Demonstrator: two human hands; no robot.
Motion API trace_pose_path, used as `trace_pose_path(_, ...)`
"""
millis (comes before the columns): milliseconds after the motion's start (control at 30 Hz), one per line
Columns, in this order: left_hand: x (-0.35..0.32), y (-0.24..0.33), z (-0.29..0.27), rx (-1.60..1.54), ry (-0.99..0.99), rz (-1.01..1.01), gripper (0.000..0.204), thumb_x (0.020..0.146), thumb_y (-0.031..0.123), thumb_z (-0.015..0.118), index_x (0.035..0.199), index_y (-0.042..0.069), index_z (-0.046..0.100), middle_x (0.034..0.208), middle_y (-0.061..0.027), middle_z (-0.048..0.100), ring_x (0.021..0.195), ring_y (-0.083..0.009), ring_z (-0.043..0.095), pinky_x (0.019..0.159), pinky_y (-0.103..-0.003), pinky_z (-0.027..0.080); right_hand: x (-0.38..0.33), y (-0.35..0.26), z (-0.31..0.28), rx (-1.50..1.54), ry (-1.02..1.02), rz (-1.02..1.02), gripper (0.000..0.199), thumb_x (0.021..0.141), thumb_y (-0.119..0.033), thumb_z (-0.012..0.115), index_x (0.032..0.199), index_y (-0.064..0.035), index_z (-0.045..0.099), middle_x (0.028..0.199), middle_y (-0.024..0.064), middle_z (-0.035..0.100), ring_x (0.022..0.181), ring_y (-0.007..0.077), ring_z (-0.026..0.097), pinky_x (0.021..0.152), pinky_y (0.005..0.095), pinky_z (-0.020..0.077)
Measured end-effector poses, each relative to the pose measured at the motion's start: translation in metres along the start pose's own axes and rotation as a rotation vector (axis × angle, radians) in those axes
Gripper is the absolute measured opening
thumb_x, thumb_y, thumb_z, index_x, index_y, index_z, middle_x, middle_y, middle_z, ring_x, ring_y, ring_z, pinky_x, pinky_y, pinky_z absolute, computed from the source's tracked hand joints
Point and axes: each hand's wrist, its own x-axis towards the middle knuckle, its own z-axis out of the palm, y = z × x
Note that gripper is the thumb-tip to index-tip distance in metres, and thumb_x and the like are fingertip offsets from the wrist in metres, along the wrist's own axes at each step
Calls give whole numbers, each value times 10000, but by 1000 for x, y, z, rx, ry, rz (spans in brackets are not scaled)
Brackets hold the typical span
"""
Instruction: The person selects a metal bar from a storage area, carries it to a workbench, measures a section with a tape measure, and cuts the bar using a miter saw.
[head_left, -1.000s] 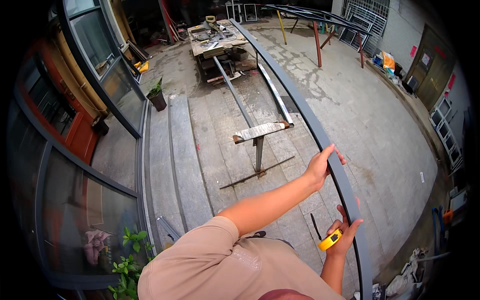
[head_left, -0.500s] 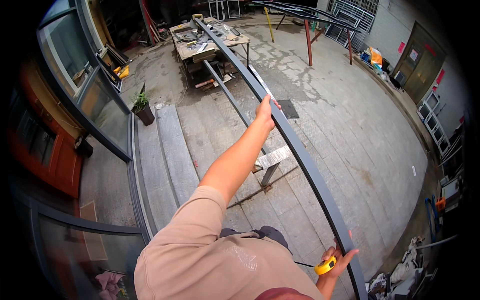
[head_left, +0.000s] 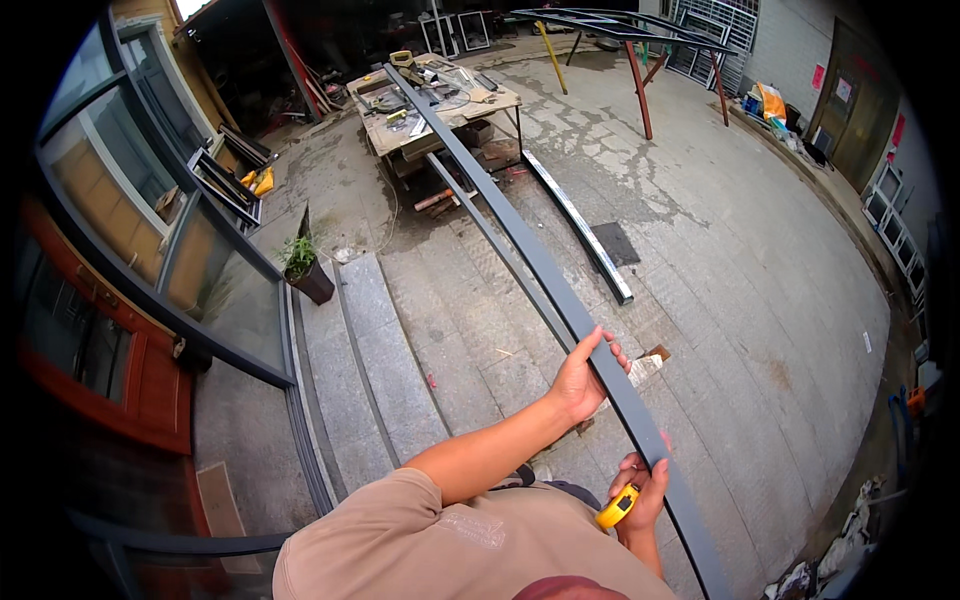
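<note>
A long grey metal bar [head_left: 632,415] runs slantwise from the far workbench down past my right side. My left hand [head_left: 580,385] is closed around it near the middle, thumb on top and fingertips showing at the far edge. Nearer to me, my right hand [head_left: 648,492] grips a yellow tape measure [head_left: 617,507] and presses against the same bar. The bar's far end rests on the cluttered workbench [head_left: 497,101]. Partly hidden under my left hand is a pale wrapped support [head_left: 648,368]. A narrower grey bar [head_left: 497,243] runs alongside, below the held one.
A dark bar with a pale top [head_left: 578,228] lies on the paving to the right. Stone steps [head_left: 385,325], a potted plant [head_left: 310,282] and a glazed door frame stand at left. At far right, dark frames lie on a red-legged stand [head_left: 640,90].
My left hand has come back along the bar, closer to my right hand. My right hand, with the tape measure, has shifted left and slightly up. The view has turned somewhat.
</note>
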Motion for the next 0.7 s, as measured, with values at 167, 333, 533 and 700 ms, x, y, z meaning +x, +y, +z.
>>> trace_pose_path(167, 45, 82, -14, -71, 45, 52, 339, 1103, 459, 674, 998, 152, 577, 878, -27, 614, 846, -192, 632, 944, -426, 586, 57, 38, 70, -44, -17, 6, 704, 1137, -610, 464, 1645, -126, 404, 905, 81, 645, 476, 123, 573, 437, 244, 500)
trace_pose_path(333, 104, 185, -41, -63, 119, 41, 395, 1078, 489, 705, 963, 141, 555, 817, -37, 589, 743, -197, 606, 853, -420, 592, 118, 106, 123, 53, -144, 111, 795, 1106, -735, 423, 1581, -101, 486, 982, 117, 676, 479, 145, 575, 435, 273, 490)
trace_pose_path(533, 206, 352, -87, -118, 256, 93, 395, 1071, 456, 718, 916, 146, 528, 783, -32, 567, 699, -186, 592, 808, -417, 606, 142, 132, 189, 155, 148, 49, 818, 1100, -775, 366, 1481, -81, 572, 1121, 106, 748, 439, 169, 554, 368, 314, 460)
trace_pose_path(700, 308, 493, -135, -61, 284, 125, 401, 1070, 472, 713, 916, 144, 540, 770, -24, 569, 691, -175, 595, 809, -410, 621, 81, 141, 42, 205, 594, 243, 1043, 815, -1077, 386, 762, -54, 580, 711, 97, 613, 602, 235, 537, 535, 357, 439)
